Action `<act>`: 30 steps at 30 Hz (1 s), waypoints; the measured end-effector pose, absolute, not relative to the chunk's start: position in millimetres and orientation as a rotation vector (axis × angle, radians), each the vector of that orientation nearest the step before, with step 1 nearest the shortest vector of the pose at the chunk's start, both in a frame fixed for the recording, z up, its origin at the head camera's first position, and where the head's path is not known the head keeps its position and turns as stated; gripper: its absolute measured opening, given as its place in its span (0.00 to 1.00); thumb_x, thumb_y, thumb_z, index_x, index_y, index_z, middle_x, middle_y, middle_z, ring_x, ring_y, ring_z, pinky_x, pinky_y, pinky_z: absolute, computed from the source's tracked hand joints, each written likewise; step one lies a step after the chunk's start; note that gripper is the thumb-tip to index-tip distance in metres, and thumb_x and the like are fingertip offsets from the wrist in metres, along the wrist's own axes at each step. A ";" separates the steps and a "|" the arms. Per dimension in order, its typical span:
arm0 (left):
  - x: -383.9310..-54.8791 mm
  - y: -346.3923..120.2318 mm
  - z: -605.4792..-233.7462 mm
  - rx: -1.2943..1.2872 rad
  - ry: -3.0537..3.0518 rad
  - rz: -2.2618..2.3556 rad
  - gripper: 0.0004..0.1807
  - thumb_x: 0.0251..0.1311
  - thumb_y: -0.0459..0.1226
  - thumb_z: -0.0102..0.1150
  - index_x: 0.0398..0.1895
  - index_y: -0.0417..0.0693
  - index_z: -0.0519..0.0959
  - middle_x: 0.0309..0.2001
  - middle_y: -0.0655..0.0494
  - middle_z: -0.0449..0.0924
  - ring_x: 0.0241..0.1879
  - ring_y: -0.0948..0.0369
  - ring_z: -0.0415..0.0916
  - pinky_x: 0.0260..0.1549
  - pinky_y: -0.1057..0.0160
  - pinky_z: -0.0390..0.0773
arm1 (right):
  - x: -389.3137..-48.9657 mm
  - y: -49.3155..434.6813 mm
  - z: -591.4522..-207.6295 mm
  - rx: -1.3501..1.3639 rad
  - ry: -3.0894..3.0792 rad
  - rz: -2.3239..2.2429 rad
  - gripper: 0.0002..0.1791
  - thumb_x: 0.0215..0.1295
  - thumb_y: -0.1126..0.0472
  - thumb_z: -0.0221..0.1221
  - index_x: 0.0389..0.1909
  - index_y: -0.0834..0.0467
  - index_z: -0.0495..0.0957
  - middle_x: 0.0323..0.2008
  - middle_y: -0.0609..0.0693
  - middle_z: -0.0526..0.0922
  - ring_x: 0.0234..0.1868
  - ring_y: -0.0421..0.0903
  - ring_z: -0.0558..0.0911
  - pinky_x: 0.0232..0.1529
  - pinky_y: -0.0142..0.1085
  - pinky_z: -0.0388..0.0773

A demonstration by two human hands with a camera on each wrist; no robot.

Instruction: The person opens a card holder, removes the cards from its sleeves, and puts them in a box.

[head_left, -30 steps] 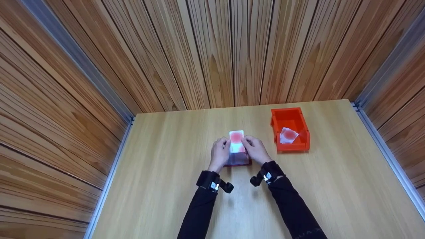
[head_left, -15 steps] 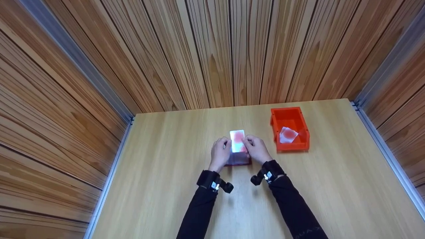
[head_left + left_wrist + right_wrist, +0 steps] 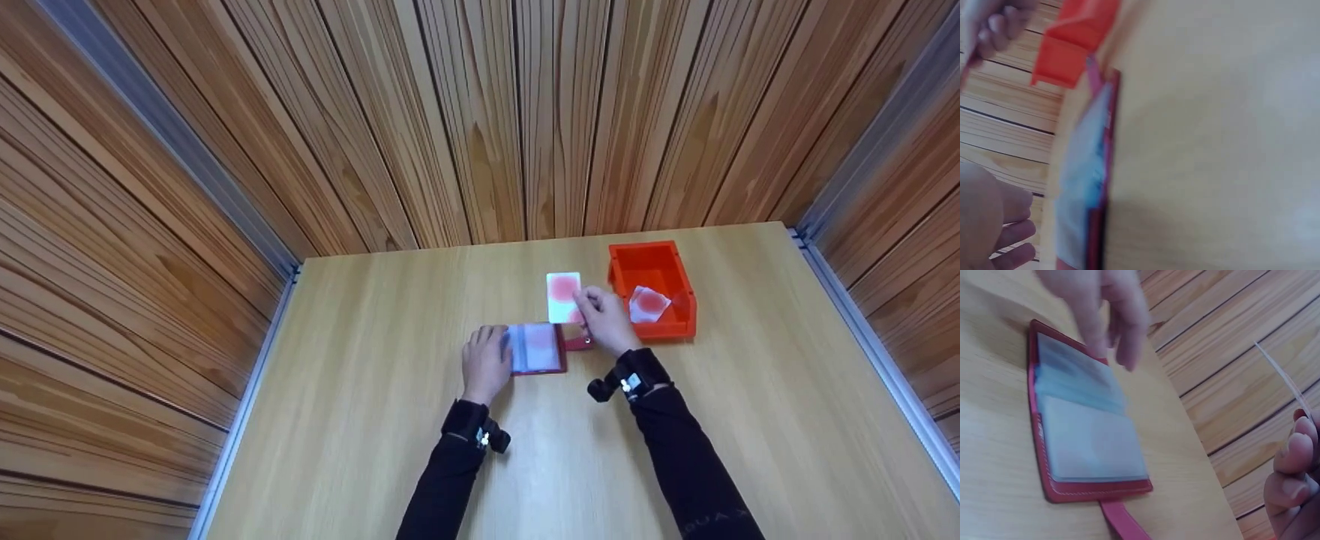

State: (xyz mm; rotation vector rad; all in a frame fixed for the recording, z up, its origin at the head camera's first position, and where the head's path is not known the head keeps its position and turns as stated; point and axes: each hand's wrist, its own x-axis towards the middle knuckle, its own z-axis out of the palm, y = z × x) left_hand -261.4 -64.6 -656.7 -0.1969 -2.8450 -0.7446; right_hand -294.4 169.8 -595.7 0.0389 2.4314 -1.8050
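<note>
My right hand (image 3: 609,324) pinches a white card (image 3: 564,296) with a red round print by its right edge, held up beyond the card holder. In the right wrist view the card (image 3: 1284,377) appears nearly edge-on. The red card holder (image 3: 1050,486) lies unfolded on the table, its clear plastic sleeves (image 3: 1092,439) facing up and its snap strap (image 3: 578,343) sticking out to the right. At the holder's left side, my left hand (image 3: 484,364) has loosely bent fingers that overlap its edge and hold nothing; in the right wrist view they hang over the sleeves.
An orange-red open-front bin (image 3: 681,328) stands right of my right hand, with a few similar cards (image 3: 649,303) inside. Wood-plank walls (image 3: 480,135) enclose the table (image 3: 360,420) at the back and both sides.
My right hand has drawn the card up and right, away from the holder. My left hand has let go of the card and shifted left and down, uncovering the sleeves.
</note>
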 end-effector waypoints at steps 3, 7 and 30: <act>-258.3 -68.8 -664.2 -0.219 -2.879 -0.672 0.21 0.68 0.37 0.62 0.63 0.43 0.80 0.61 0.47 0.81 0.63 0.47 0.75 0.61 0.47 0.74 | -296.0 179.8 -591.8 0.057 2.436 -1.833 0.20 0.81 0.47 0.51 0.42 0.63 0.73 0.25 0.49 0.75 0.24 0.52 0.79 0.28 0.35 0.81; -255.8 -72.9 -668.9 -0.208 -2.945 -0.665 0.23 0.69 0.38 0.62 0.66 0.43 0.78 0.65 0.46 0.78 0.67 0.46 0.72 0.67 0.46 0.70 | -297.4 193.1 -589.2 0.096 2.434 -1.861 0.19 0.81 0.47 0.51 0.43 0.61 0.73 0.27 0.51 0.75 0.25 0.50 0.78 0.29 0.32 0.80; -254.2 -75.9 -677.6 -0.214 -2.961 -0.686 0.23 0.73 0.41 0.58 0.68 0.48 0.78 0.67 0.49 0.77 0.68 0.48 0.71 0.66 0.47 0.72 | -300.3 278.5 -606.6 0.567 2.587 -1.902 0.20 0.82 0.55 0.50 0.51 0.70 0.77 0.20 0.45 0.78 0.17 0.40 0.81 0.23 0.29 0.80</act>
